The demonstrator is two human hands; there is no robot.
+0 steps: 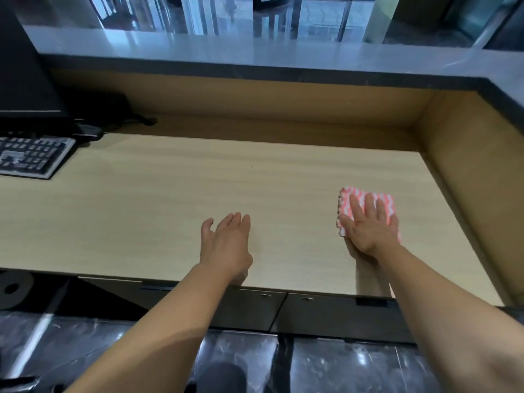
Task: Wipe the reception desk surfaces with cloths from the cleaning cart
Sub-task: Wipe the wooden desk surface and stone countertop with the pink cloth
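A light wooden reception desk surface [175, 199] fills the middle of the view. A pink and white wavy-striped cloth [357, 197] lies flat on its right part. My right hand [368, 225] presses flat on the cloth with the fingers spread, covering most of it. My left hand [225, 241] hovers over or rests on the bare desk near the front edge, left of the cloth, fingers loosely apart and holding nothing.
A keyboard [31, 157] and a dark monitor [25, 66] stand at the far left with cables behind. A raised grey counter ledge [255, 58] runs along the back, and a wooden side wall [465, 177] closes the right. Dark drawers [312, 316] sit below the front edge.
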